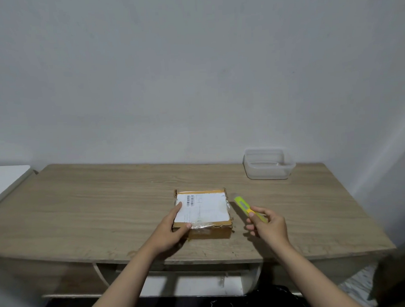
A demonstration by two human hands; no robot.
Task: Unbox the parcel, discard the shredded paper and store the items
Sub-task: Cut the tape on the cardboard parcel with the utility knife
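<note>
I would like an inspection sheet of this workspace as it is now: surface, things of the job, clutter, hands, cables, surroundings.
Surface: wooden desk, mostly bare, some marks near the front edge.
Job's things: cardboard parcel lies flat mid-desk, taped shut, with a white shipping label on top; green-yellow box cutter just right of it; empty clear plastic container, without lid, at the back right.
Clutter: nothing seen.
Hands: left hand rests on the parcel's near-left corner, fingers spread; right hand has its grip closed on the cutter, tip pointing away.
Cables: nothing seen.
Surroundings: plain pale wall; a white surface at left.
</note>
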